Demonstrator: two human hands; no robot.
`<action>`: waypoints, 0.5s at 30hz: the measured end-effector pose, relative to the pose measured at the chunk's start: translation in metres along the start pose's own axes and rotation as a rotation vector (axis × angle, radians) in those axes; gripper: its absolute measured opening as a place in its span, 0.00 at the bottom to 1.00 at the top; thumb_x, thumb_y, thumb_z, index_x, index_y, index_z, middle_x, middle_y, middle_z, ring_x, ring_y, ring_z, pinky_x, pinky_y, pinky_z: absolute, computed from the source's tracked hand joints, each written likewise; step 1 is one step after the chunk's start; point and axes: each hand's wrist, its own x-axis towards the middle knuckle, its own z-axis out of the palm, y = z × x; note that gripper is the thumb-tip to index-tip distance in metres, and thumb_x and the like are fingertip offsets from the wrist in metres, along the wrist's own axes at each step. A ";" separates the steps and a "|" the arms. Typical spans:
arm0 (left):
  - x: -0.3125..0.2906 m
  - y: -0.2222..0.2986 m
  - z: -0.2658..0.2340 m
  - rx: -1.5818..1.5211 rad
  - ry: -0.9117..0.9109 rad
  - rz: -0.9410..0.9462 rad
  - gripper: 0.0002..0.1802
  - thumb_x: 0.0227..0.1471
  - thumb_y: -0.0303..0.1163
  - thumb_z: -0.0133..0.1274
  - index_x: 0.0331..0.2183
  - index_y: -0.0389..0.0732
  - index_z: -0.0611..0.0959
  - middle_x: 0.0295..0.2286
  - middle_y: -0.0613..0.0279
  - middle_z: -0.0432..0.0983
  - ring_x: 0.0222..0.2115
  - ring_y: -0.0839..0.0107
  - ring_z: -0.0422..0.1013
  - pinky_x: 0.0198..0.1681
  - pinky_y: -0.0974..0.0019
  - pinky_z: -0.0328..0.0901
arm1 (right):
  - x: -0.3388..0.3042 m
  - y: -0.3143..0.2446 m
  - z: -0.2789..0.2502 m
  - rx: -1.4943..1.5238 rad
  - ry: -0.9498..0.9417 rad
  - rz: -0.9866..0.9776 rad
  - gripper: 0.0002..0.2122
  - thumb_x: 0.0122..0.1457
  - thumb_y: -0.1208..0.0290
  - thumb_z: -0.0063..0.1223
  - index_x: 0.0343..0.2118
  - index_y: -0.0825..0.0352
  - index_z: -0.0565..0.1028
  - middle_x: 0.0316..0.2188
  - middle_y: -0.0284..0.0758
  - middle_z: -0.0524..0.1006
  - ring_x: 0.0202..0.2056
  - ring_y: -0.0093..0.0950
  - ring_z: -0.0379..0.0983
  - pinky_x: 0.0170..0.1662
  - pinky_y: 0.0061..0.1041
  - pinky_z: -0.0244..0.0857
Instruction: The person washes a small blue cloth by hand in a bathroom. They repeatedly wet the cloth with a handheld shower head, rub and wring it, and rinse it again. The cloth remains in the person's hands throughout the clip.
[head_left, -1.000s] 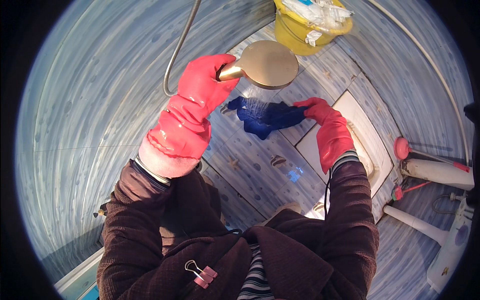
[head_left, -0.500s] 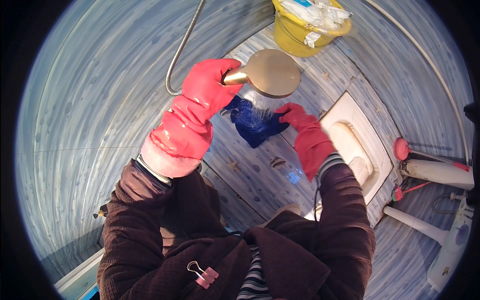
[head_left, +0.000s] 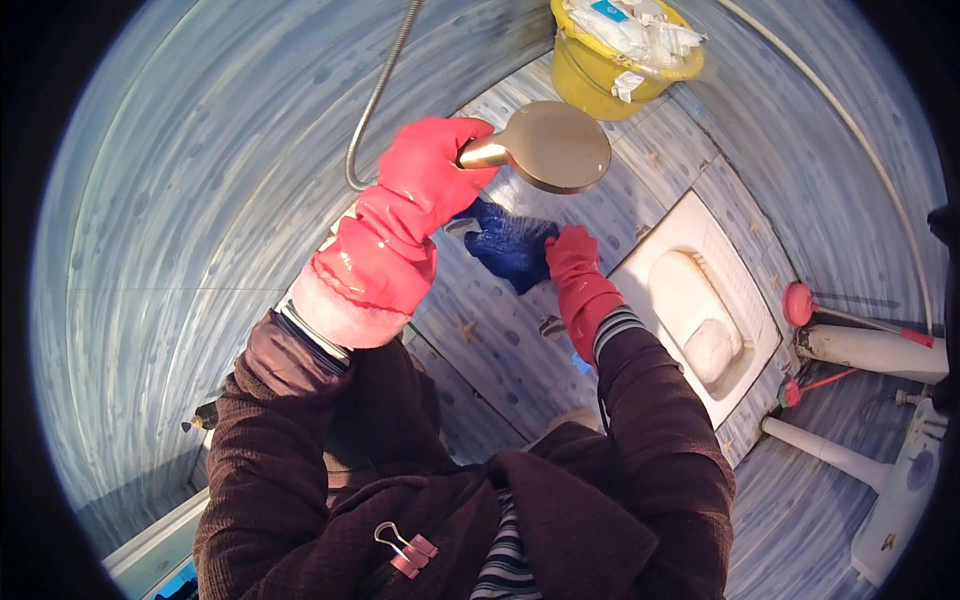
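Note:
In a red rubber glove, my left hand is wrapped round the handle of a gold shower head. Water sprays down from its underside onto a dark blue cloth below. My right hand, gloved the same way, is closed on the right edge of that cloth. Part of the cloth's upper side is hidden behind the shower head and the spray. A metal hose hangs near my left hand, by the wall.
A yellow bucket filled with white rubbish stands at the far wall. Right of my right hand, a white squat toilet is set in the patterned floor. A red plunger and white pipes are along the right wall.
My right hand has moved left and slightly down, and its fingers have closed on the cloth, bunching its edge. My left hand and the shower head have shifted slightly right.

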 end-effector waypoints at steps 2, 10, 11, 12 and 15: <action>-0.001 0.002 0.001 0.035 -0.013 0.016 0.15 0.48 0.35 0.65 0.41 0.46 0.87 0.32 0.49 0.81 0.34 0.46 0.77 0.38 0.56 0.72 | 0.015 0.002 -0.019 0.202 -0.267 -0.173 0.27 0.48 0.60 0.70 0.53 0.61 0.79 0.50 0.47 0.80 0.49 0.49 0.77 0.55 0.42 0.71; -0.007 0.003 -0.014 0.075 -0.013 0.041 0.18 0.51 0.30 0.66 0.45 0.38 0.85 0.29 0.60 0.80 0.29 0.74 0.75 0.35 0.67 0.70 | 0.065 0.104 -0.088 0.177 -0.384 -0.016 0.31 0.52 0.56 0.69 0.56 0.68 0.76 0.53 0.49 0.78 0.55 0.47 0.74 0.59 0.41 0.68; -0.006 0.003 -0.015 0.085 -0.022 0.066 0.18 0.51 0.31 0.66 0.45 0.38 0.85 0.29 0.60 0.80 0.29 0.74 0.74 0.35 0.67 0.70 | 0.058 0.102 -0.079 -0.095 -0.158 0.045 0.31 0.53 0.54 0.68 0.57 0.67 0.75 0.53 0.50 0.78 0.56 0.49 0.73 0.61 0.45 0.66; -0.006 0.003 -0.014 0.083 -0.041 0.029 0.18 0.51 0.31 0.66 0.45 0.39 0.85 0.28 0.61 0.80 0.29 0.74 0.74 0.35 0.67 0.69 | 0.048 0.093 -0.066 -0.022 -0.063 0.053 0.30 0.56 0.52 0.63 0.58 0.66 0.75 0.54 0.49 0.78 0.57 0.49 0.72 0.62 0.46 0.64; -0.004 0.002 -0.008 0.042 -0.045 0.013 0.17 0.50 0.33 0.66 0.43 0.41 0.86 0.29 0.58 0.80 0.30 0.65 0.75 0.35 0.63 0.70 | 0.006 0.048 -0.022 -0.068 0.140 0.158 0.29 0.62 0.47 0.51 0.58 0.65 0.75 0.55 0.47 0.77 0.60 0.49 0.68 0.64 0.50 0.61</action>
